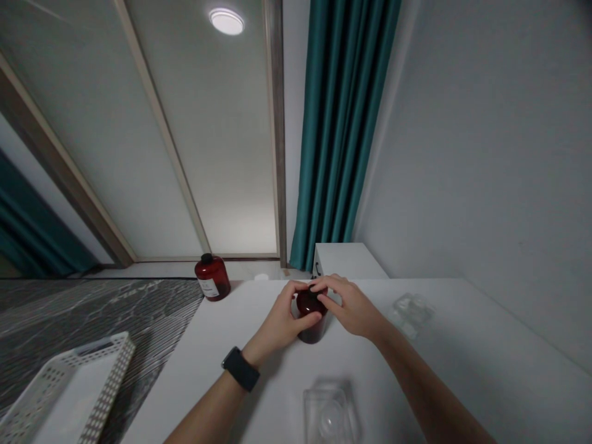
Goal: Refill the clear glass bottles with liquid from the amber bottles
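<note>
Left grip (281,322) clasping red bottle (307,304), contents unclear; right grip (352,306) pinching black cap (315,291).

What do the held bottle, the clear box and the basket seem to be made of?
Held bottle: glossy, translucent brownish red; plastic or glass, the shine doesn't settle which.
Clear box: probably smooth, thin plastic, given its transparency and bright reflections.
Basket: likely moulded white plastic, fairly matte, judging by the regular holes in its walls.
</note>
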Demonstrator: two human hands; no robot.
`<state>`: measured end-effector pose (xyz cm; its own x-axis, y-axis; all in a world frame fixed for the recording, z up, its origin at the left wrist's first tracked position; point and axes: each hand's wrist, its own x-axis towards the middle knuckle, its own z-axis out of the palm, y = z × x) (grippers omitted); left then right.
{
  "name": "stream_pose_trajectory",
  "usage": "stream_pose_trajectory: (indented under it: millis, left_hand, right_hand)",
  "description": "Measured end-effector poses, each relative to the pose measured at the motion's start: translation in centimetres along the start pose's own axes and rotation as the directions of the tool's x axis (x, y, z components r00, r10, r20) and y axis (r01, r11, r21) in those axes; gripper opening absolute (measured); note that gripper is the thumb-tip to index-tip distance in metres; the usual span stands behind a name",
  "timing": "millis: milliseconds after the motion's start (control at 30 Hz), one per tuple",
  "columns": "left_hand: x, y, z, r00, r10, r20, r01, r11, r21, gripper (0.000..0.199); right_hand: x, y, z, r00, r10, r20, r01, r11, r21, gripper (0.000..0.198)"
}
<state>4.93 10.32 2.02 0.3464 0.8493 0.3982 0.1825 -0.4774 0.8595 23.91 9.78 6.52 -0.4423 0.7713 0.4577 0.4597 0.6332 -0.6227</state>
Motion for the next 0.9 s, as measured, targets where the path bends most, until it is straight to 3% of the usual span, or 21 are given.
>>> stream_pose_trajectory:
  millis: [233,533,900]
  left_hand:
    - [0.0,0.2,0.0,1.000,-0.018,-0.014,0.018,1.000,0.004,0.041]
    - [0.0,0.4,-0.1,1.000,0.011,0.004,-0.011,1.000,-0.022,0.042]
    - [0.0,-0.2,-0.1,1.000,-0.002,0.001,0.002,1.000,0.001,0.044]
  right_hand:
    - [0.2,-0.2,1.7,0.981,0.004,-0.196,-0.008,1.000,-0.017,0.014]
    - [-0.1,0.3,0.7,0.997,-0.026,-0.077,0.026,1.000,0.008,0.015]
    - [-0.1,-0.5,0.2,0.985,0.104,-0.140,-0.097,0.994,0.052,0.021]
